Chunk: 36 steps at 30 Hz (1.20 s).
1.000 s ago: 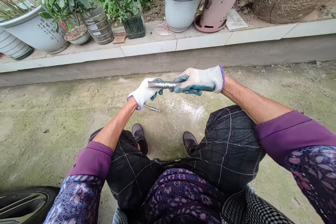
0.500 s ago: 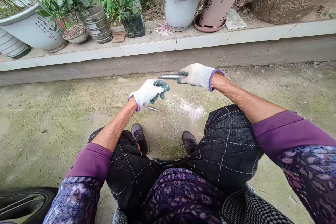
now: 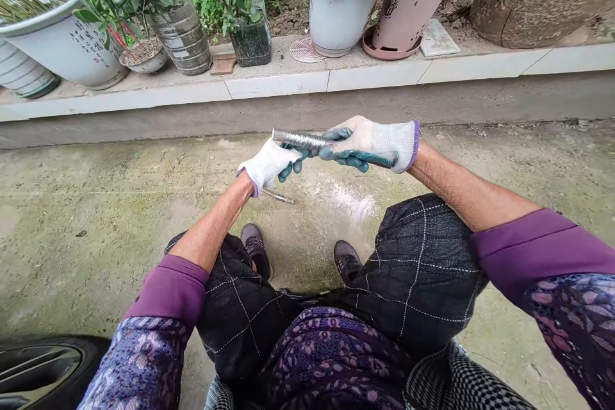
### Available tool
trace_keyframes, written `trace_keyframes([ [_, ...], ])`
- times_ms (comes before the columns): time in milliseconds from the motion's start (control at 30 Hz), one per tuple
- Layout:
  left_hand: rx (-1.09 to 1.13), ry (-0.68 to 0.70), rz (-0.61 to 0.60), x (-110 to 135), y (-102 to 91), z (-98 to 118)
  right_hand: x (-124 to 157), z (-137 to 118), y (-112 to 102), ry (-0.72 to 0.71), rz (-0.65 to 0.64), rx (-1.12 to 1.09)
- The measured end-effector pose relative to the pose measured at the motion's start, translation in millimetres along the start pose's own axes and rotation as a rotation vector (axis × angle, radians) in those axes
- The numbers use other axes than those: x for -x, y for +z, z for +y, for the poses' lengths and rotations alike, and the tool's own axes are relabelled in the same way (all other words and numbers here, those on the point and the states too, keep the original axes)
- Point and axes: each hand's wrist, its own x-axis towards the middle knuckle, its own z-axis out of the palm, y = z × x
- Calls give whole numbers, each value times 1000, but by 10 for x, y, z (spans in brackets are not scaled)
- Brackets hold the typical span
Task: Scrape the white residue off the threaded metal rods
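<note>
Both hands wear white knit gloves with teal-coated palms and purple cuffs. My right hand [image 3: 368, 144] is closed round a grey rod wound with shiny silver wire [image 3: 305, 139]; the rod's bare end points left. Just under the wound part, my left hand [image 3: 273, 165] has its fingers curled together, close to the right fingertips. A thin strand ran from those fingers to the rod a moment earlier; now it is hard to see. Below the left wrist shows a second thin silvery rod [image 3: 278, 196], partly hidden by the glove.
A tiled ledge [image 3: 278, 84] crosses the far side, bearing a white pot [image 3: 339, 19], a pink planter [image 3: 398, 19] and several other potted plants. White powder [image 3: 354, 202] marks the concrete ground. A black wheel [image 3: 48, 371] sits at lower left.
My right hand has turned, showing more of its teal palm. The wound rod has shifted left and now tilts over my left fingers. The two hands are closer together.
</note>
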Motion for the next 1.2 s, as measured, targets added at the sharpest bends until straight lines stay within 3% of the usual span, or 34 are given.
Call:
trace_keyframes([
  [167, -27, 95, -59, 29, -84, 28, 37, 10, -14, 7, -130, 142],
  [300, -174, -19, -85, 28, -78, 14, -1, 16, 82, 86, -251, 549],
  [400, -226, -56, -61, 19, -10, -6, -109, 61, 159, 107, -193, 939],
  [500, -144, -39, -27, -7, 65, -29, -202, 92, 138, 134, -71, 1047],
  [700, 154, -9, 110, -54, 134, -9, -252, 69, -29, 83, 183, 827],
  [867, 346, -62, 209, -82, 148, 40, -329, 28, 68, 67, 302, 488],
  [1033, 501, -3, 284, -115, 66, 26, -407, -97, 257, 37, 257, 19],
  [1200, 580, 52, 348, -70, -52, -13, -536, -209, 432, -43, 244, -51],
])
